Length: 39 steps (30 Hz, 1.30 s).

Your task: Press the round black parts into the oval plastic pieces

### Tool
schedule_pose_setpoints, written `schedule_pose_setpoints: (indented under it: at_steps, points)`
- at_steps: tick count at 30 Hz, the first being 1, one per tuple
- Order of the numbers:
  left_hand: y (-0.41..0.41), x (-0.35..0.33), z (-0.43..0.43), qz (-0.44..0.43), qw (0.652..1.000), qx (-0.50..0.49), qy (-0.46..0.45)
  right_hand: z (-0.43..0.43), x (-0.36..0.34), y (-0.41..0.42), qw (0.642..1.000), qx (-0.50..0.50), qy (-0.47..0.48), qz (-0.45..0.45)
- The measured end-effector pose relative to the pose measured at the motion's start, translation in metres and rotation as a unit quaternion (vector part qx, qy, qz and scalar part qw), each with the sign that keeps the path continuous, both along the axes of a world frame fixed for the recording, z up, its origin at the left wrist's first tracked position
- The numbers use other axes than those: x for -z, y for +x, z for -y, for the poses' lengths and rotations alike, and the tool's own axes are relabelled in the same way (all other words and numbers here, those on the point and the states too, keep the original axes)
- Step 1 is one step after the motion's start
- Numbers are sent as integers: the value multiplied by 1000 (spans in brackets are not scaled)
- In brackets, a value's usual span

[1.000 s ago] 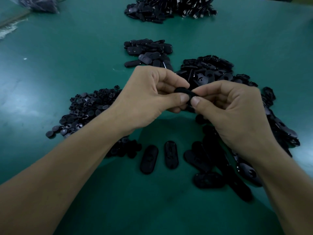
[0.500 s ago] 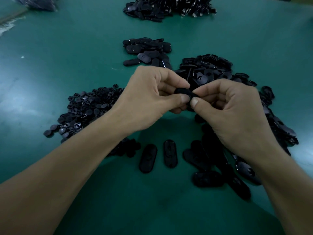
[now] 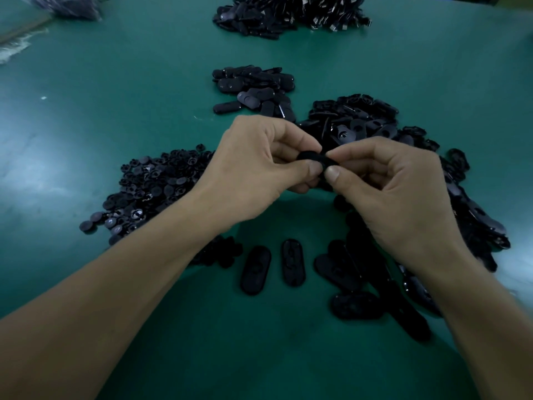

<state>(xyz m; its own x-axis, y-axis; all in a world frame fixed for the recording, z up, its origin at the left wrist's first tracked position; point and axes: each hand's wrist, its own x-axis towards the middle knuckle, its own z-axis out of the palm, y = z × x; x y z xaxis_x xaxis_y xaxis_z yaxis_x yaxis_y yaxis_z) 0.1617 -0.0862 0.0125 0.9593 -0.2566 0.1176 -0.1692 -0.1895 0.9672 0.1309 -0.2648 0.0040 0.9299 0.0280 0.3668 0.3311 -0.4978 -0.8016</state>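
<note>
- Hardly anything moved vs 0.5 s ago: your left hand (image 3: 253,174) & right hand (image 3: 398,192) keep the same pinch, thumbs nearly tip to tip.
- Nearest you: two oval pieces (image 3: 256,269) lie flat, side by side, on the green table (image 3: 115,96); more loose ovals (image 3: 354,306) just to their R, by your R wrist.
- Mid: both hands' fingers are curled. Thumb + forefinger of each grip one black piece (image 3: 315,158), held above the table. Can't tell if a round part sits in it.
- L of your hands: round parts pile (image 3: 150,189). R: oval heap (image 3: 360,122).
- Further: small heap (image 3: 253,88), then far heap (image 3: 288,15); dark bag (image 3: 69,7) far L.
</note>
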Motion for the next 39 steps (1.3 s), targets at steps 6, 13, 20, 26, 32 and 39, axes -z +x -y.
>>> schedule_pose_setpoints:
  at_steps: [6,13,20,26,32,39]
  points:
    - [-2,0,3,-75,992,10,-103,-3,-1,-4,990,35,-91,103]
    - [-3,-3,4,-112,981,10,-156,-6,1,-5,974,76,-133,169]
    - [-5,-5,8,-131,973,15,-188,-9,0,-5,992,83,-44,83]
    - [-5,-4,8,-124,974,-2,-189,-11,-3,-2,996,76,36,19]
    - [-6,-4,9,-95,982,-10,-165,-13,-5,-3,997,51,58,13]
    - [-6,-4,9,-72,986,-12,-150,-11,-5,0,997,42,69,12]
